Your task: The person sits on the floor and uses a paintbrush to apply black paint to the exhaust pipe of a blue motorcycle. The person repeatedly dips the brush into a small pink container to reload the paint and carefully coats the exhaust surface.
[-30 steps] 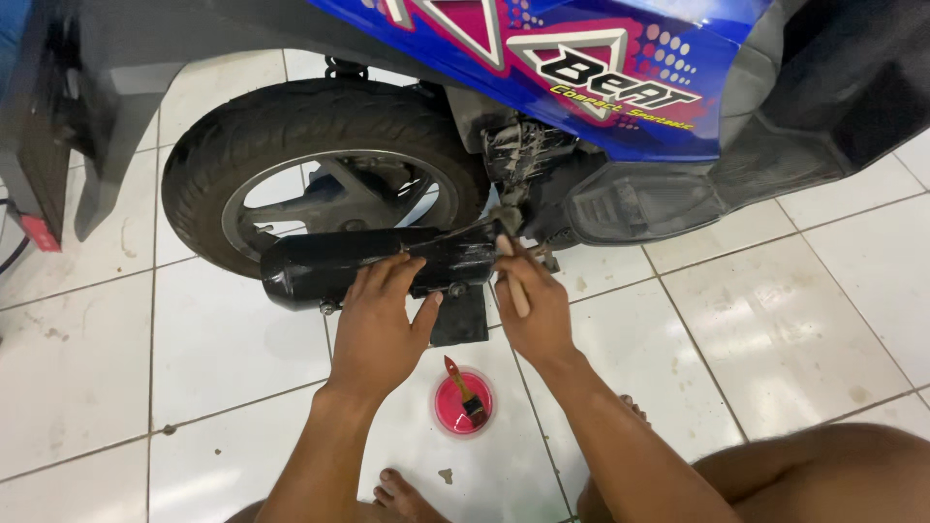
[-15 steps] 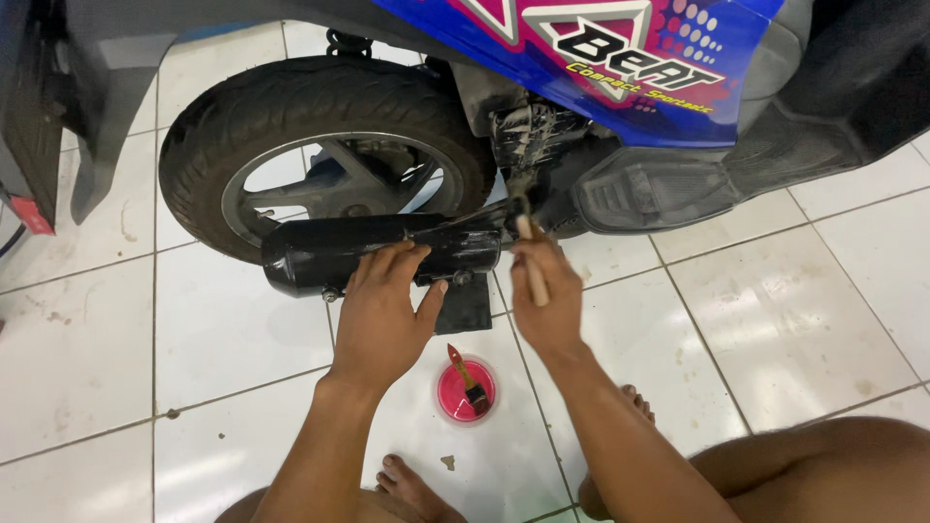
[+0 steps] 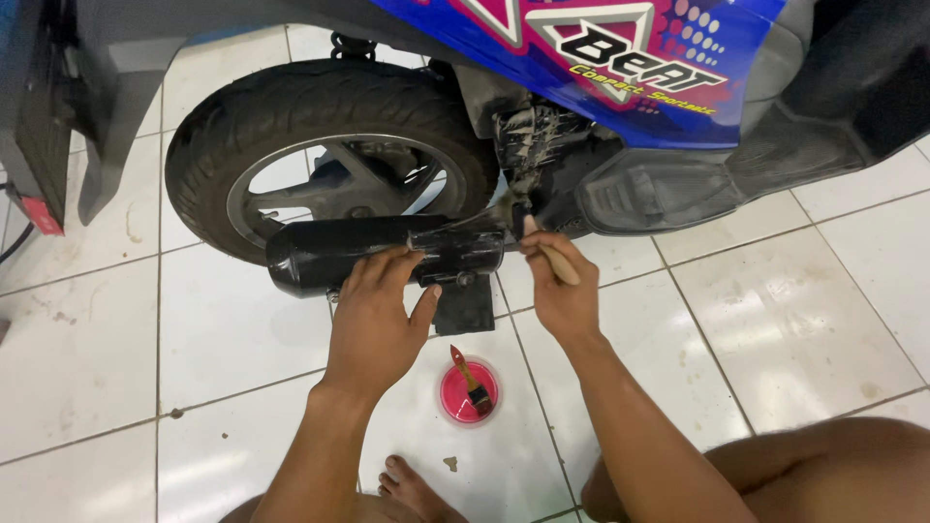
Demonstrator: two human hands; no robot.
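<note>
Now your left hand [image 3: 373, 320] has slid along the black exhaust [image 3: 387, 254], fingers spread flat, while your right hand [image 3: 562, 286], beside it, pinches a wooden-handled brush [image 3: 554, 260].

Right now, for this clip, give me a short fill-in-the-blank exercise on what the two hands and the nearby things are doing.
1. The left hand rests on the black ____ beside the rear wheel.
2. The right hand holds a tool with a pale ____ handle.
3. A small brush lies in a ____ dish on the tiled floor.

Missing words: exhaust; wooden; pink
</note>
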